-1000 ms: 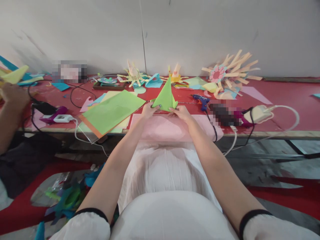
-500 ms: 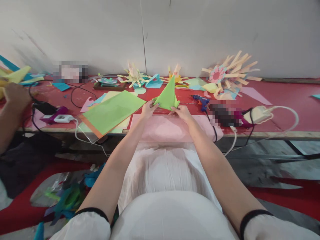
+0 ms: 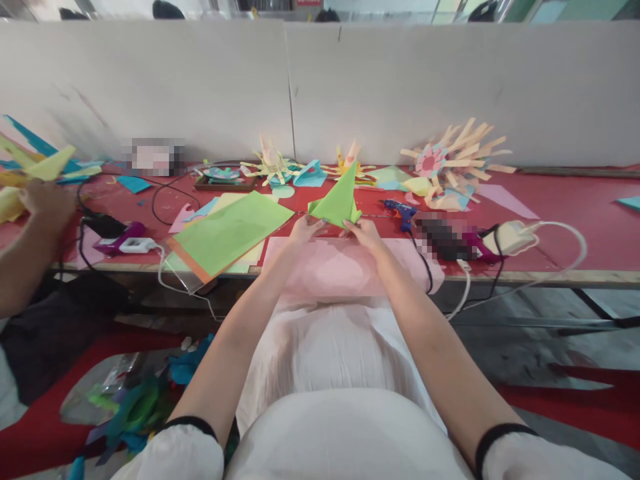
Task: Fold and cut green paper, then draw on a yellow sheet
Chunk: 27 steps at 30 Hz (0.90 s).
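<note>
A folded piece of light green paper (image 3: 336,200), pointed at the top, is held up over the table's front part. My left hand (image 3: 306,229) grips its lower left edge, fingers closed. At the lower right corner, my right hand (image 3: 363,231) pinches the paper between thumb and fingers. Below both hands lies a pink sheet (image 3: 333,263) at the table edge. Flat green sheets (image 3: 233,230) with an orange one (image 3: 199,270) beneath are to the left of my left hand. A blue glue gun (image 3: 403,212) rests right of my right hand.
On the red table (image 3: 590,220) stand paper flowers, including a pink-centred one (image 3: 431,160) with cream strips. A power strip with a white plug (image 3: 507,237) and cables lies at right. At far left, another person's hand (image 3: 47,203) holds yellow paper. A grey partition (image 3: 200,87) stands behind.
The camera view has tilted up, showing the partition's top edge. The green paper stays in both my hands, and my left hand has shifted slightly along its lower edge.
</note>
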Each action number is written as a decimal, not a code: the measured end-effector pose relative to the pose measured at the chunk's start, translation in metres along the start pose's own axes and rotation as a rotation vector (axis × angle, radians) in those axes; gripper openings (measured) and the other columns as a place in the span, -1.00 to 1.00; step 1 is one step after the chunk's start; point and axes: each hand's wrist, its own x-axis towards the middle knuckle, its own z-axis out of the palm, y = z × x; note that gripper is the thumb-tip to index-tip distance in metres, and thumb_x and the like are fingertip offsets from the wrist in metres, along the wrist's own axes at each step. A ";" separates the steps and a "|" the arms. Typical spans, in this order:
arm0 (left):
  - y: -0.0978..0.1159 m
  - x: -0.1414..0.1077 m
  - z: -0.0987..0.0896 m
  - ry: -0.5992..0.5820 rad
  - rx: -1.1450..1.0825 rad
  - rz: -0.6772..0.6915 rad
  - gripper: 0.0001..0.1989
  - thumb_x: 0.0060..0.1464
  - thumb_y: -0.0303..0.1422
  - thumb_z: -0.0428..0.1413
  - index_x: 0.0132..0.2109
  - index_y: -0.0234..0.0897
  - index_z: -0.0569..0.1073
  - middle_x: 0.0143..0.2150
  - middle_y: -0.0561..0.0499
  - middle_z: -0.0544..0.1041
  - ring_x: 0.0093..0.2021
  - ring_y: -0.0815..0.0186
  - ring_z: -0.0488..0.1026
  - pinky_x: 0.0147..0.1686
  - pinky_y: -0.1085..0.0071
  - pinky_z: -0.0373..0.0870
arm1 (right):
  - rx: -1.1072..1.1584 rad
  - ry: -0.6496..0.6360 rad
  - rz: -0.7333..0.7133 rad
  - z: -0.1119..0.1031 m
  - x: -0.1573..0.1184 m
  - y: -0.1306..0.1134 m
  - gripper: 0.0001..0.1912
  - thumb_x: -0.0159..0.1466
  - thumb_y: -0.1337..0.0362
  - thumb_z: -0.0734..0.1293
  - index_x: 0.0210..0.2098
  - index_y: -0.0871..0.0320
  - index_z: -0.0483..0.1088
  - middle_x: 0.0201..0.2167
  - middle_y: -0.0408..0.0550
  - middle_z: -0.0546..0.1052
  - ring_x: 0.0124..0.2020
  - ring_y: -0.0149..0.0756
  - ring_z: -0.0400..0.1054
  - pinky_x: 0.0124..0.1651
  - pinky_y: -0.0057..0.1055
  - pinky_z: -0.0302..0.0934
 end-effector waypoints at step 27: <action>-0.022 0.008 0.033 0.150 -0.150 -0.049 -0.86 -0.21 -0.43 0.22 -0.41 -0.33 0.44 -0.40 0.02 0.56 -0.27 0.24 0.52 -0.13 0.31 0.40 | 0.184 0.417 -0.052 0.045 0.008 0.000 -0.68 -0.05 0.02 0.36 -0.54 0.13 0.26 -0.75 -0.28 0.31 -0.72 -0.49 0.16 -0.60 -0.50 0.09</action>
